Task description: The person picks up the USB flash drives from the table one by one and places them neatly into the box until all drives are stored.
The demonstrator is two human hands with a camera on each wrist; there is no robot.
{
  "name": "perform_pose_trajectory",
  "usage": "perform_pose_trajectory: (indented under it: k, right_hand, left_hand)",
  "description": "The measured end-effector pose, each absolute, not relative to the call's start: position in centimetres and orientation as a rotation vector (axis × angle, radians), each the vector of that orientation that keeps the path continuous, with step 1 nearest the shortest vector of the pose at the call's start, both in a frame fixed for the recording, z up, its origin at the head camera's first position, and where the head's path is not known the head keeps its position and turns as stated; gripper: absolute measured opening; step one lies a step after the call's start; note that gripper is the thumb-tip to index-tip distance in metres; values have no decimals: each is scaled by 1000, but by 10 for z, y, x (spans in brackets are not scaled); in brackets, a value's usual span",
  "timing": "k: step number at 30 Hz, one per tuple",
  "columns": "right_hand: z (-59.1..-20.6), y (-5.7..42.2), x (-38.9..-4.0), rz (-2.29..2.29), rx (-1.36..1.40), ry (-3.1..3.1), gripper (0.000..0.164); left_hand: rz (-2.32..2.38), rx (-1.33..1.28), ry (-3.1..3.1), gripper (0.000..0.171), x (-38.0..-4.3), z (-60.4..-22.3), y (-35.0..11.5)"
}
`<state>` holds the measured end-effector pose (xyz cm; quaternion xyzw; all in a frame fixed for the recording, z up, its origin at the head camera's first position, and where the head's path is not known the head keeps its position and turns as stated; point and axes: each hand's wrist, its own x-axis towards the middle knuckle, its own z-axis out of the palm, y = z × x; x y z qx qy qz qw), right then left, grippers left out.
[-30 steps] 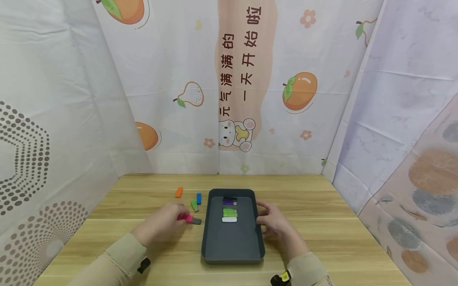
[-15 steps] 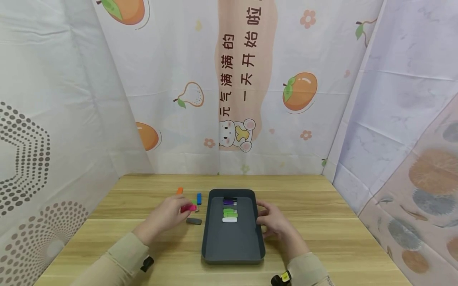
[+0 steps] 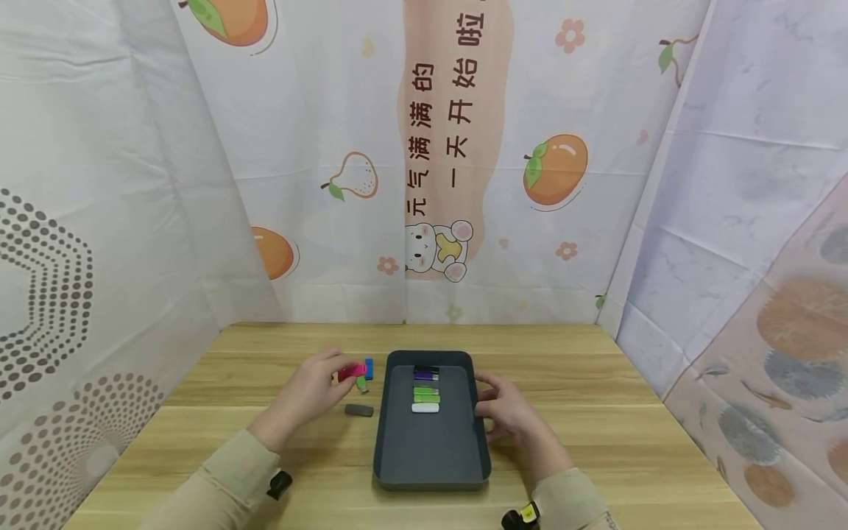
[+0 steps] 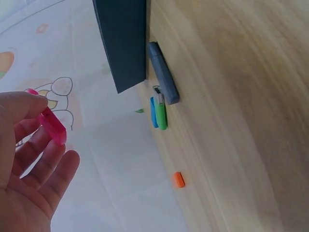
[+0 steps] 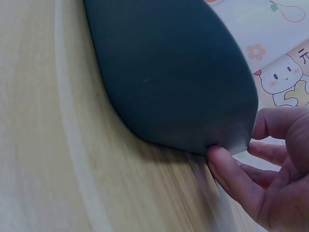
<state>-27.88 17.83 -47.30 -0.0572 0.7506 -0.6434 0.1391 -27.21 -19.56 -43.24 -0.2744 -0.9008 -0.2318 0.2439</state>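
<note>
My left hand [image 3: 311, 390] pinches a pink USB stick [image 4: 52, 124] between thumb and fingers, raised over the table left of the dark grey tray [image 3: 430, 460]. Just beyond the pink stick lie a green USB stick [image 3: 361, 383] and a blue one [image 3: 369, 368]. A grey USB stick [image 3: 359, 410] rests nearer, beside the tray's left wall. In the left wrist view an orange stick [image 4: 179, 179] lies on the table; my hand hides it from the head view. With thumb and fingers at its right wall, my right hand [image 5: 280, 164] holds the tray.
Inside the tray, a column of USB sticks sits in its upper half: black [image 3: 426, 368], purple [image 3: 426, 376], green ones [image 3: 426, 398] and a white one [image 3: 425, 408]. Printed curtains [image 3: 344, 221] enclose the wooden table [image 3: 563, 368] at the back and sides.
My left hand has lifted the pink stick away from the grey one and moved it farther forward. The grey stick stays on the table. My right hand and the tray have not moved.
</note>
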Motion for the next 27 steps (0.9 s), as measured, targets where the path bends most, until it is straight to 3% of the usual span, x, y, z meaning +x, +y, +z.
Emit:
perform_pose_trajectory:
  k: [27]
  right_hand:
    - [-475, 179, -281, -1856, -163, 2173, 83]
  left_hand:
    - [-622, -843, -2441, 23, -277, -424, -167]
